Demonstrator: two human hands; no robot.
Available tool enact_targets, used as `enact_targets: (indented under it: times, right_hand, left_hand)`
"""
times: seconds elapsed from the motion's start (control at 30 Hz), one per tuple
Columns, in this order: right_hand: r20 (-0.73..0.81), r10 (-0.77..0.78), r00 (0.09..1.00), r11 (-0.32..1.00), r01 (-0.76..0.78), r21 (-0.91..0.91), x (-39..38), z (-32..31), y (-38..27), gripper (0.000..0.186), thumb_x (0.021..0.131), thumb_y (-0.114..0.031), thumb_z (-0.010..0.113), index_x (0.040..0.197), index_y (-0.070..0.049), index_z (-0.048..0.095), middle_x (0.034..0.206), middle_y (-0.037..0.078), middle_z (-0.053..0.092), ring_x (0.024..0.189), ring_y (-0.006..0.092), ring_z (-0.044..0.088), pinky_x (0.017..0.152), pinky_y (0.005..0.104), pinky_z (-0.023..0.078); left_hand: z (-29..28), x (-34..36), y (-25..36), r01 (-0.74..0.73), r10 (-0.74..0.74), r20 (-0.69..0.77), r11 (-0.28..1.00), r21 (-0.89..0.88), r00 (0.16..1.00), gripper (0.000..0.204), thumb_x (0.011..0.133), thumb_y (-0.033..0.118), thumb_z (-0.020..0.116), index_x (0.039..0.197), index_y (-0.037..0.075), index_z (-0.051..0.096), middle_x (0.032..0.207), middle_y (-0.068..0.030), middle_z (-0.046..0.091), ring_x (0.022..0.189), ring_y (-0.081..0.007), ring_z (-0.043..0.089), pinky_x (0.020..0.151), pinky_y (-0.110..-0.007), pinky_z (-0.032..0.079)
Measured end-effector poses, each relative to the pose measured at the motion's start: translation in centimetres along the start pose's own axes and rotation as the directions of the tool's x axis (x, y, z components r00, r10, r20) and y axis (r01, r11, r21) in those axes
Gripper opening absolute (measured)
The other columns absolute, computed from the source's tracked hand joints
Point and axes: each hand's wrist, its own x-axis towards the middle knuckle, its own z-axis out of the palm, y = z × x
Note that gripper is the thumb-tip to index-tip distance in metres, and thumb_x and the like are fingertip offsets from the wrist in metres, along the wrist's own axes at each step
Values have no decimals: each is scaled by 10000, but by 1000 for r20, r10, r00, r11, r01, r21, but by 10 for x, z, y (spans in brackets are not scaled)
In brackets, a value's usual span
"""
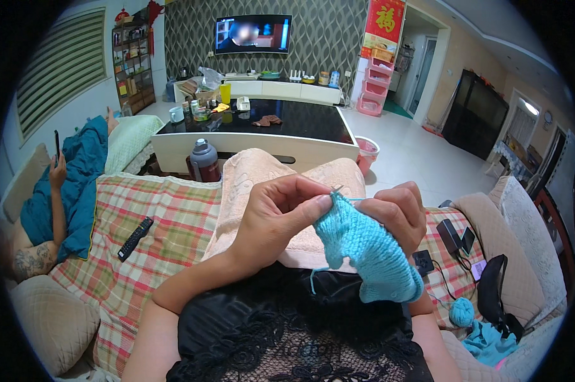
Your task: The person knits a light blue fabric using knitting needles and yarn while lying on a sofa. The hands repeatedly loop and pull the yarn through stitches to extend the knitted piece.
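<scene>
A light-blue piece of knitting hangs over my lap between my hands. My left hand pinches its upper left edge between thumb and forefinger. Thin knitting needle tips poke out just above that pinch. My right hand is closed at the upper right edge of the knitting, and a strand of yarn runs taut to its fingers. What lies inside the right fist is mostly hidden. A loose yarn tail dangles below the left side. On the sofa to my right sits a ball of light-blue yarn.
A peach towel covers my legs. At left, a person under a teal blanket holds a phone. A remote control lies on the plaid sofa cover. Beside the yarn are a black bag and blue fabric. Ahead stands a black-topped table.
</scene>
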Motion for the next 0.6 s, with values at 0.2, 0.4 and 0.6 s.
enact_targets:
  times: [0.2, 0.4, 0.6]
  right_hand:
    - [230, 228, 946, 967, -247, 59, 9, 8, 4, 215, 719, -235, 710, 822, -78, 606, 801, 58, 556, 738, 219, 557, 594, 313, 450]
    - [61, 144, 988, 974, -153, 169, 8, 13, 5, 351, 644, -269, 779, 911, -73, 663, 811, 65, 568, 772, 209, 586, 624, 313, 479]
    - [61, 91, 994, 995, -89, -39, -1, -6, -2, 291, 612, -282, 796, 834, -118, 706, 745, 8, 539, 652, 140, 494, 521, 267, 384]
  left_hand:
    - [6, 1, -1, -36, 34, 64, 999, 35, 997, 186, 847, 71, 635, 1004, -29, 634, 888, -79, 659, 808, -96, 621, 740, -221, 517]
    - [0, 0, -3, -60, 58, 35, 996, 70, 998, 195, 846, 73, 632, 1013, -27, 637, 902, -84, 658, 804, -97, 625, 734, -216, 515]
    - [5, 3, -3, -106, 106, -43, 994, 11, 993, 205, 871, 108, 604, 1062, 32, 600, 808, -11, 615, 661, -6, 515, 516, -133, 360]
